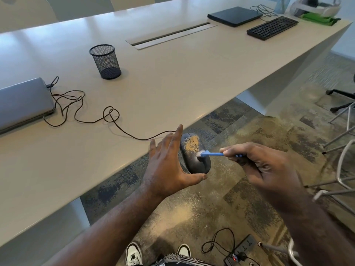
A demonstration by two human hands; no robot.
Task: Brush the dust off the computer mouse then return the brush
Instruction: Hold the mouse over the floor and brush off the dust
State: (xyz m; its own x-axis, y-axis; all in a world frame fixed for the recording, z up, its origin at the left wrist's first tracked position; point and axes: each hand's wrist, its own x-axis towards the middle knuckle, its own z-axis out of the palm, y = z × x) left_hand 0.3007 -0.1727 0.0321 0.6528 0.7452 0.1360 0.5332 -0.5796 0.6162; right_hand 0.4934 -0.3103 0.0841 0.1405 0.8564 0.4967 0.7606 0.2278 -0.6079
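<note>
Half the dust still coats the mouse (194,156), held off the table's (172,83) edge at your 6 o'clock by your left hand's (169,166) spread fingers and thumb, so with your right hand (255,166) pinching the brush (211,154), sweep lightly toward 12 o'clock, though bristle contact looks uncertain.

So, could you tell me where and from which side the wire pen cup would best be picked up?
Probably by the rim, from straight above. The pen cup stands upright and open-topped on the table, apart from other things, so fingers could likely hook inside the rim with the thumb outside. Its tapered mesh wall may slip in a side grasp.
</note>
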